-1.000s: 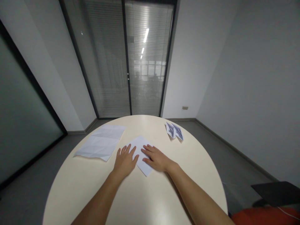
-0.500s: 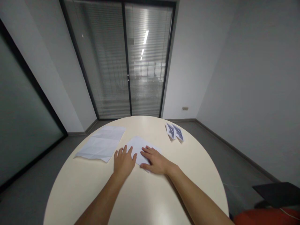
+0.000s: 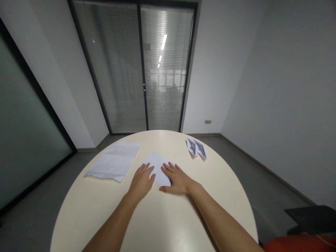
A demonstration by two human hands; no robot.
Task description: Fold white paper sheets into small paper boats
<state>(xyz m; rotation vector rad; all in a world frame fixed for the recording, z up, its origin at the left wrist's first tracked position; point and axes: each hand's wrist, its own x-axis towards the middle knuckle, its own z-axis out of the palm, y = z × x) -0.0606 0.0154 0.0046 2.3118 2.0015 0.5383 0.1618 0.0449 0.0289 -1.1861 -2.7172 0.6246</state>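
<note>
my left hand and right hand are lying flat, fingers extended, pressing the folded white sheet on the round table, gripping nothing. a creased sheet is lying left of it, patterned folded papers beyond right.

We have one view only, from a camera worn on our head, looking forward and down across the round table. Our forearms enter from the bottom edge, and our left hand and right hand sit close below the lens, near the picture's middle. Beyond the table's far rim the view faces the glass doors. The wide lens bends the walls outward.
</note>
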